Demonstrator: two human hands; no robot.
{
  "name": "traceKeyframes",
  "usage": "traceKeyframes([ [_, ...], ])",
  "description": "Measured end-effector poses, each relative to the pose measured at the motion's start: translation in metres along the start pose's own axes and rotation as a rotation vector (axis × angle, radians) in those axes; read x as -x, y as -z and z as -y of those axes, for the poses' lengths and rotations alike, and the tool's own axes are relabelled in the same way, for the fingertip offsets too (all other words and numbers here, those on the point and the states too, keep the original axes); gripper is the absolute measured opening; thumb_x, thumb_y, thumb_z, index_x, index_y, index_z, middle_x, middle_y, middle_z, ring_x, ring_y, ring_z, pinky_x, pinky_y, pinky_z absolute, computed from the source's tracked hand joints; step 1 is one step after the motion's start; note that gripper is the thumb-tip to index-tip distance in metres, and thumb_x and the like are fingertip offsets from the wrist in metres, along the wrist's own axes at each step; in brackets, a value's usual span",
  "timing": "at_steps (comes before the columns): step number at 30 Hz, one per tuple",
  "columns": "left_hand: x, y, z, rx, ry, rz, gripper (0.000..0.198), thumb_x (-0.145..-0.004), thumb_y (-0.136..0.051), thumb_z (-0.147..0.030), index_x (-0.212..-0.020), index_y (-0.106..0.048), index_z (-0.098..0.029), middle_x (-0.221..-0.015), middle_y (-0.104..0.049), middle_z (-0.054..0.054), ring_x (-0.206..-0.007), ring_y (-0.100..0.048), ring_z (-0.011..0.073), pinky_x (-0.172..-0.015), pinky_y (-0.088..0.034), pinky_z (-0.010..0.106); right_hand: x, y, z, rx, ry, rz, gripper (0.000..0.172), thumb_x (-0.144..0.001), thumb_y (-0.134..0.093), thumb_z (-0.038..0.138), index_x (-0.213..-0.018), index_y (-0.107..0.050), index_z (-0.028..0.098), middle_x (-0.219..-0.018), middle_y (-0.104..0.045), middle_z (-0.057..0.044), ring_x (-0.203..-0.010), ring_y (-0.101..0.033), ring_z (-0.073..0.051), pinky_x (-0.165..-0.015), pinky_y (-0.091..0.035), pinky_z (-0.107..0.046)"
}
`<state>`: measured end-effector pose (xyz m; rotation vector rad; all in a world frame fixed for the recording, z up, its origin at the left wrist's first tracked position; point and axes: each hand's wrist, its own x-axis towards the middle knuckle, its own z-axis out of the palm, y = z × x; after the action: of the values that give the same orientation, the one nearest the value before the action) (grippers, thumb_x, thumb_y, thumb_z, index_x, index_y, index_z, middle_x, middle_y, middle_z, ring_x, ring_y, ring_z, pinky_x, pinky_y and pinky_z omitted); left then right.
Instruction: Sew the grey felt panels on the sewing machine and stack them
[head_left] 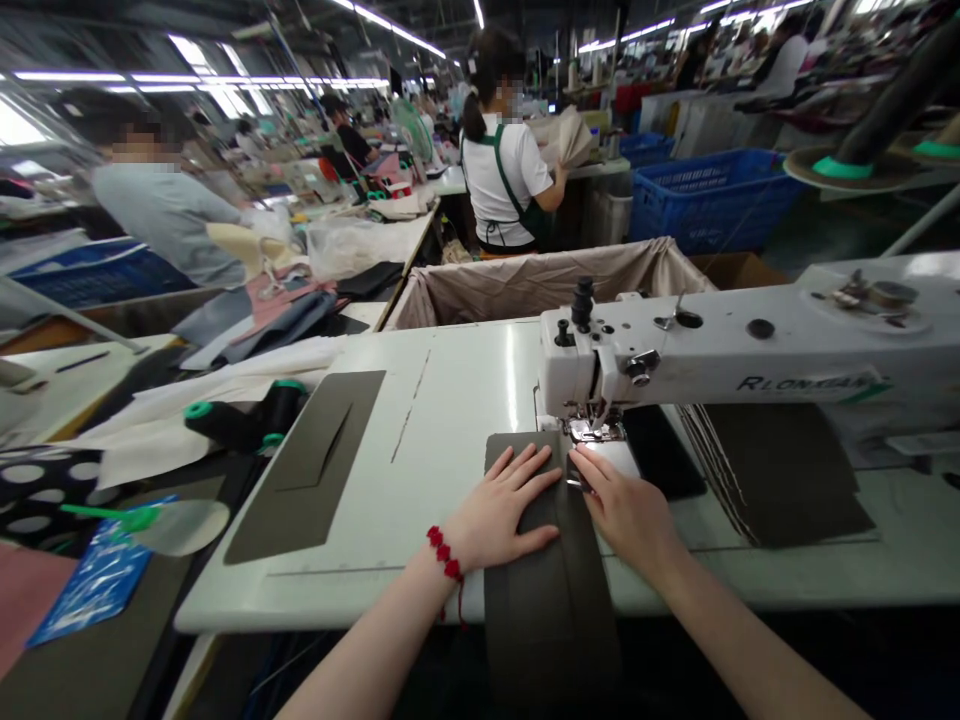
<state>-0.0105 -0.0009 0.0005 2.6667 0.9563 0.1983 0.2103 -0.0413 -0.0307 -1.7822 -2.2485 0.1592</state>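
Observation:
A dark olive fabric strip (pixel 551 590) lies on the white sewing table (pixel 450 420) and hangs over its front edge. My left hand (pixel 499 510) rests flat on the strip's left side, fingers spread, a red bead bracelet on the wrist. My right hand (pixel 626 510) lies on the strip's right side, its fingers stretched toward the presser foot (pixel 592 432) of the white sewing machine (pixel 750 360). The strip's far end sits under the needle.
A stack of olive pieces (pixel 780 470) lies under the machine arm at right, another olive piece (pixel 315 460) at left. Black thread cones (pixel 244 420) lie beside it. A cloth-lined bin (pixel 540 280) stands behind the table. Other people work at benches beyond, near blue crates (pixel 705 200).

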Motion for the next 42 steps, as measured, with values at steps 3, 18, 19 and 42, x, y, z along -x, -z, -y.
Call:
traceKeyframes([
  [3,-0.001,-0.0017,-0.0009,0.002,0.019,-0.016,0.07,-0.086,-0.057,-0.053,-0.146,-0.034,-0.028,-0.158,-0.02,0.003,-0.145,-0.018,0.0268,-0.119,-0.013,0.048,-0.0008,-0.0014,-0.0011,-0.011,-0.01,0.001,0.055,-0.089,-0.04,0.018,-0.143,-0.038,0.027,-0.148,-0.043,-0.002,-0.096,-0.066,-0.019,-0.07,-0.055,-0.031],
  [18,-0.0026,-0.0027,-0.0005,-0.01,0.018,-0.015,0.071,-0.085,-0.056,-0.053,-0.146,-0.033,-0.027,-0.157,-0.023,0.003,-0.145,-0.02,0.0266,-0.119,-0.012,0.047,-0.0024,-0.0023,-0.0017,0.005,0.003,-0.002,0.055,-0.09,-0.04,0.018,-0.143,-0.039,0.027,-0.148,-0.042,-0.001,-0.094,-0.067,-0.017,-0.069,-0.056,-0.03],
  [19,-0.0026,-0.0021,-0.0001,-0.015,0.019,-0.009,0.071,-0.085,-0.056,-0.054,-0.146,-0.033,-0.027,-0.157,-0.023,0.003,-0.145,-0.02,0.0266,-0.119,-0.012,0.047,-0.0024,-0.002,-0.0013,0.011,0.001,-0.004,0.055,-0.089,-0.041,0.018,-0.143,-0.039,0.027,-0.148,-0.042,0.0,-0.094,-0.067,-0.017,-0.069,-0.056,-0.03],
  [42,-0.003,0.0002,0.003,0.011,0.004,-0.008,0.071,-0.083,-0.059,-0.053,-0.145,-0.034,-0.027,-0.156,-0.025,0.003,-0.144,-0.02,0.0264,-0.119,-0.014,0.048,-0.0017,-0.0017,-0.0002,0.021,-0.006,-0.01,0.053,-0.09,-0.042,0.017,-0.142,-0.04,0.027,-0.148,-0.042,0.003,-0.095,-0.067,-0.015,-0.069,-0.055,-0.03],
])
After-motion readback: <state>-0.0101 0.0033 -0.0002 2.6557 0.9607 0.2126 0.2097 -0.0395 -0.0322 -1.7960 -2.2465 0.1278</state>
